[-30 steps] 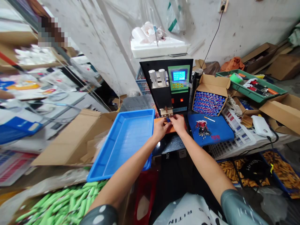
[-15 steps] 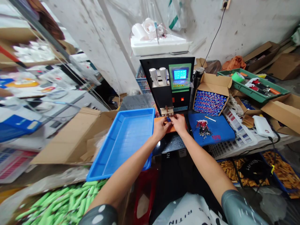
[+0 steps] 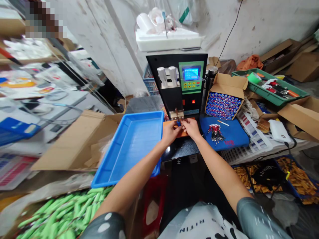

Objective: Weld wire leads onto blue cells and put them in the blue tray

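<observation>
My left hand (image 3: 170, 132) pinches a small blue battery cell (image 3: 178, 123) just under the copper electrode pins of a black spot welder (image 3: 171, 102). My right hand (image 3: 190, 128) is closed at the cell's other side, its fingertips close together; whether it also holds a thin lead there is too small to tell. Both hands rest over an orange block (image 3: 183, 133) at the welder's foot. To their right, a bunch of red and black wire leads (image 3: 215, 132) lies on a blue cloth pad (image 3: 234, 132).
An open carton of blue cells (image 3: 223, 105) stands right of the welder. Left of my hands is a blue plastic tray (image 3: 139, 146); green wrapped pieces (image 3: 62, 215) fill a container below it. A green tray (image 3: 269, 86) and a white power bank (image 3: 279, 131) sit farther right.
The view has shifted slightly. Both hands stay at the cell beneath the electrodes, with only small finger movements. The welder's display shows a different screen.
</observation>
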Available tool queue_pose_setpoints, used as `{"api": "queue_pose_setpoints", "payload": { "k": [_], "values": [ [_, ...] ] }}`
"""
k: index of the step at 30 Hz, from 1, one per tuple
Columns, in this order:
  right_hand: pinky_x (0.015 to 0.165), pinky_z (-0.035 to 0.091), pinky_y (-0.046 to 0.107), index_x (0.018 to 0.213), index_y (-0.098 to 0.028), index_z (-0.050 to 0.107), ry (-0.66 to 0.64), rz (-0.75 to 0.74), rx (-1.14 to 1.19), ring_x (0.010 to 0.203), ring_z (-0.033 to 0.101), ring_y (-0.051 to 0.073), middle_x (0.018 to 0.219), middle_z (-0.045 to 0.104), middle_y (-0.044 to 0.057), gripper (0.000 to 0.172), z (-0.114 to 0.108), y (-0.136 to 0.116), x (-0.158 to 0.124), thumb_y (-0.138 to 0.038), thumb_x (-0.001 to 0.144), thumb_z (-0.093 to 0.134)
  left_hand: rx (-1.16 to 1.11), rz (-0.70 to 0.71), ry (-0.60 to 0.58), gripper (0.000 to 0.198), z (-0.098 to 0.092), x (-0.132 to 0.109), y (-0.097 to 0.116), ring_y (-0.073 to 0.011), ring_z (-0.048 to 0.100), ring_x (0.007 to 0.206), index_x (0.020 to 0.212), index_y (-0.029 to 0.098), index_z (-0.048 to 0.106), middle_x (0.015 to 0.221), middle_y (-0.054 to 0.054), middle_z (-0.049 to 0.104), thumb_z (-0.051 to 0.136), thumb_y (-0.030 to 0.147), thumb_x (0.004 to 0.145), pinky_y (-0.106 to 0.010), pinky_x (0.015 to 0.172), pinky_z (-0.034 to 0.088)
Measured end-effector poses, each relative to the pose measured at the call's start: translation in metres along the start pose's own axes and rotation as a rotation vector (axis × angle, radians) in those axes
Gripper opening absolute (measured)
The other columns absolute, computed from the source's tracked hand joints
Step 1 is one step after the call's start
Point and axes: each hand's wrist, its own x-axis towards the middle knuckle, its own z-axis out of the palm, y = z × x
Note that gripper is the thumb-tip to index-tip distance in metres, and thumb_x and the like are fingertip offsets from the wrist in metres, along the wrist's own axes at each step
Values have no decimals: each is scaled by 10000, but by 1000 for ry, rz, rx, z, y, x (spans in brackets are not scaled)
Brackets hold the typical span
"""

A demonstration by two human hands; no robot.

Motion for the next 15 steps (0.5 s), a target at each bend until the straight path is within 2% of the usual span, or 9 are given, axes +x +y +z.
{"api": "queue_pose_setpoints", "payload": {
  "k": [3, 7, 8, 10, 12, 13, 15],
  "values": [
    [462, 360, 99, 931, -26, 586, 13, 123, 120, 522, 472, 8, 741, 577, 41, 307, -13, -11, -10, -327, 881, 554, -8, -40, -20, 293, -2, 3, 2, -211, 549, 582, 818, 149, 664, 708, -44, 619, 645, 439, 780, -282, 535, 397],
    [446, 372, 80, 953, -18, 566, 68, 139, 235, 530, 498, 6, 754, 590, 51, 390, -34, -16, -35, -391, 851, 613, -16, -102, -48, 308, -5, 4, 9, -235, 568, 603, 716, 163, 611, 656, -56, 600, 702, 457, 727, -288, 530, 420],
    [434, 368, 85, 954, -18, 565, 33, 156, 242, 522, 502, 12, 757, 594, 56, 426, -38, -14, -43, -425, 845, 621, -47, -129, -57, 337, -4, 3, 12, -242, 574, 610, 729, 164, 602, 662, -60, 601, 724, 478, 708, -290, 527, 422],
    [409, 366, 108, 937, -17, 564, -122, 219, 212, 499, 510, 35, 746, 595, 68, 492, -42, -6, -61, -495, 837, 625, -180, -214, -85, 415, -1, -2, 19, -246, 584, 618, 796, 162, 581, 682, -60, 597, 774, 506, 666, -288, 526, 430],
    [401, 381, 127, 904, -16, 559, -287, 281, 152, 490, 520, 56, 736, 593, 80, 539, -43, 5, -76, -541, 816, 642, -352, -299, -106, 482, 7, -7, 28, -217, 560, 573, 855, 162, 547, 667, -36, 571, 823, 496, 642, -269, 509, 411],
    [404, 392, 132, 897, -18, 553, -304, 290, 135, 491, 522, 58, 742, 594, 82, 553, -43, 10, -82, -553, 802, 656, -432, -330, -113, 501, 12, -9, 34, -196, 534, 545, 869, 163, 532, 653, -21, 553, 844, 478, 636, -255, 497, 391],
    [431, 426, 129, 969, -28, 548, -176, 236, 159, 524, 537, 51, 792, 604, 78, 577, -43, 19, -88, -559, 783, 672, -575, -382, -129, 537, 24, -12, 47, -165, 494, 523, 926, 157, 532, 667, -10, 547, 881, 422, 616, -234, 484, 354]
  ]
}}
